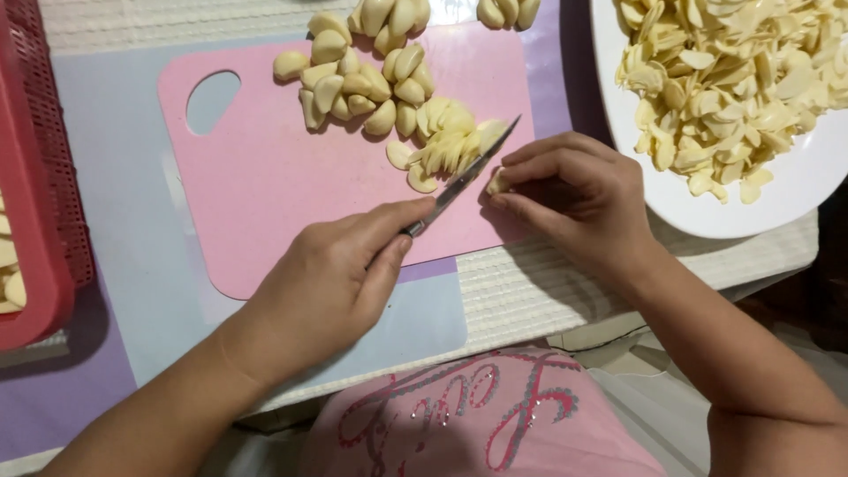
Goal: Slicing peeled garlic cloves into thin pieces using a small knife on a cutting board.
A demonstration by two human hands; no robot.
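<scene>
Table w/ purple cover (53, 397), pale blue mat (115, 177), white woven mat (521, 291), red basket (40, 177), white plate (795, 190)

The left hand (331, 283) comes in from the near left, forearm angled up and right, fingers wrapped in a closed grip, index finger stretched forward. The right hand (574, 190) reaches in from the near right, wrist bent, fingertips (505, 181) pinched together pointing left.

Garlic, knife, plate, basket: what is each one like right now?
left hand: gripping the knife handle.
knife: blade angled against the garlic slices.
right hand: pinching a garlic clove.
garlic slices: fanned on the pink cutting board.
whole cloves: peeled, uncut.
white plate: heaped with slices.
red basket: contents mostly hidden.
</scene>
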